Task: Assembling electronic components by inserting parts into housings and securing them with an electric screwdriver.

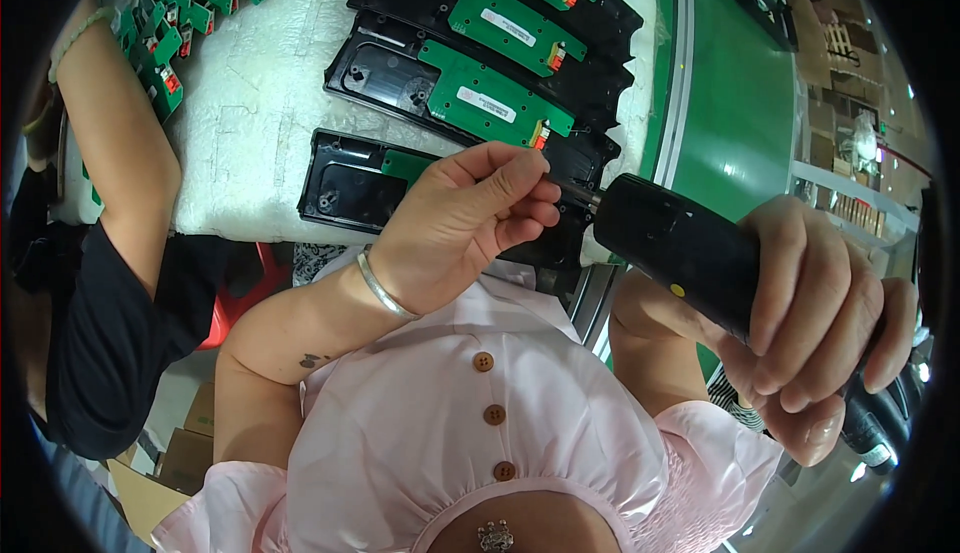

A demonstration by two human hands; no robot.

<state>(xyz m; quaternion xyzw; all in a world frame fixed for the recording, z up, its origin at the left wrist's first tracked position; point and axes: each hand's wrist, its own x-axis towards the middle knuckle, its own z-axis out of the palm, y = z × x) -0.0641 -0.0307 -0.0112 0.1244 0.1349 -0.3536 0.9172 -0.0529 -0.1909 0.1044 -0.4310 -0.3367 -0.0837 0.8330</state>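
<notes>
My right hand [825,303] is wrapped round a black electric screwdriver [675,243], whose bit points left toward my other hand. With thumb and fingers pinched together, my left hand [455,218] meets the bit's tip; whatever lies in the pinch is too small or hidden to make out. Under and beyond my left hand lies the nearest black plastic housing [345,185], partly covered by that hand. A green circuit board [400,165] shows inside it. Farther off, another black housing [375,78] carries a green circuit board [490,103] with a white label and a red-and-white connector.
More housings with boards lie in a row on a white foam-like pad [245,123]. A heap of loose green boards [185,13] sits at the far left, beside another person's arm [120,143]. A green surface with metal rails [735,103] runs along the right.
</notes>
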